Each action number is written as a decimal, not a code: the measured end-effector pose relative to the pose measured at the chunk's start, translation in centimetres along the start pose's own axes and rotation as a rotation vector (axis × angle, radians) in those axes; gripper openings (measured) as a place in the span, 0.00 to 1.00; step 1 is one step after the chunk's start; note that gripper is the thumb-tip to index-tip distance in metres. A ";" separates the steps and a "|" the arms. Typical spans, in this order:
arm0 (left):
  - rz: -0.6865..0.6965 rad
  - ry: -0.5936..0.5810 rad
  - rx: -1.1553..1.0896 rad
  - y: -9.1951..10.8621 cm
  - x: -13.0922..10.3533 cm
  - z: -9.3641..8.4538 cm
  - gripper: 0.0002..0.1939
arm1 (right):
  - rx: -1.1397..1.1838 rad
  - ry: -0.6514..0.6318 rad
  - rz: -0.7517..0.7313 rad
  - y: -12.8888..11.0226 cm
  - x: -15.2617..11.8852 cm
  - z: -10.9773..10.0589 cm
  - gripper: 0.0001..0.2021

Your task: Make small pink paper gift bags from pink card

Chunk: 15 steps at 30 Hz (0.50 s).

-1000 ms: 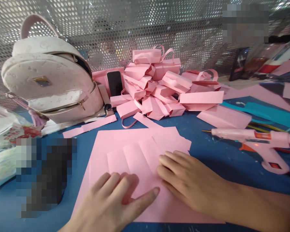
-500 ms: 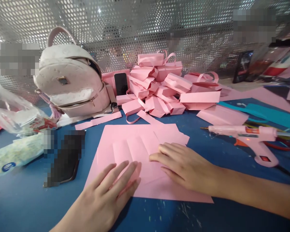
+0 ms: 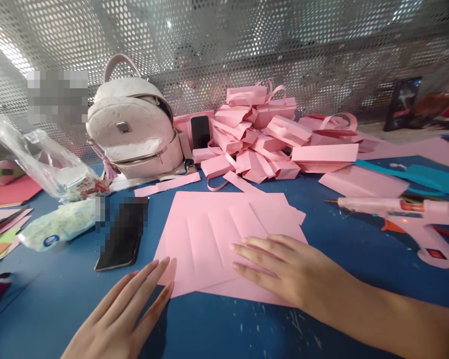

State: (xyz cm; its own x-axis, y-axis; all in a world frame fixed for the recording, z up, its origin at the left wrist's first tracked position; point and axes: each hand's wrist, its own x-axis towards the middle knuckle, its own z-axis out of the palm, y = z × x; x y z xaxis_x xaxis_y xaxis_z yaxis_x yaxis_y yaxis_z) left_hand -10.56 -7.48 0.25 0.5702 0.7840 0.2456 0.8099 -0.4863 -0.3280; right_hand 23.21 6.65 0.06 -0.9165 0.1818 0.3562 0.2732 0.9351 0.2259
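Observation:
A creased pink sheet [image 3: 209,244] lies flat over a larger pink sheet [image 3: 194,198] on the blue table. My left hand [image 3: 125,309] is at the lower left corner of the paper, fingers stretched out, the fingertips at its edge. My right hand [image 3: 288,264] rests flat on the right part of the sheets with its fingers spread. Neither hand grips anything. Several vertical fold lines show on the upper sheet between the hands.
Behind the sheets is a heap of folded pink paper bags [image 3: 262,134]. A pale backpack [image 3: 134,127] and upright phone [image 3: 200,132] stand beside it. A dark phone [image 3: 123,237] and wipes pack [image 3: 62,224] lie left; a pink glue gun [image 3: 415,209] lies right.
My left hand has slid left off the creased area to the paper's lower left corner. My right hand stays on the sheets, slightly lower. The view has shifted left.

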 end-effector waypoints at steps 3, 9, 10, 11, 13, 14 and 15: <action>0.051 0.005 0.015 -0.3 0.3 -0.2 0.23 | -0.047 -0.001 0.023 0.2 -0.8 -0.4 0.22; 0.070 0.006 -0.024 -1.1 0.3 0.1 0.24 | -0.169 -0.044 0.057 1.4 -4.7 -1.5 0.30; 0.080 0.003 -0.018 -1.1 0.3 0.1 0.24 | -0.192 -0.051 0.071 1.4 -5.3 -1.6 0.31; 0.093 0.005 -0.010 -1.1 0.3 0.1 0.23 | -0.213 -0.056 0.078 1.3 -5.7 -1.6 0.31; 0.115 0.018 0.000 -0.8 0.8 -0.3 0.22 | -0.243 -0.060 0.067 1.1 -5.9 -1.6 0.29; 0.113 0.028 0.002 -0.3 1.3 -0.6 0.20 | -0.242 -0.062 0.048 1.1 -5.7 -1.7 0.28; 0.091 0.027 0.008 0.3 2.0 -1.0 0.19 | -0.230 -0.066 0.043 1.0 -5.3 -1.8 0.26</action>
State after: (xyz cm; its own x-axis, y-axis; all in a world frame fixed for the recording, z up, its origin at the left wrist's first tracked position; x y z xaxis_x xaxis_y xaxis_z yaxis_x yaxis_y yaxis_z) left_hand -9.07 -6.48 1.56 0.6447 0.7261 0.2392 0.7538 -0.5517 -0.3569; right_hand 28.86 6.10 0.06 -0.9176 0.2470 0.3115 0.3651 0.8335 0.4148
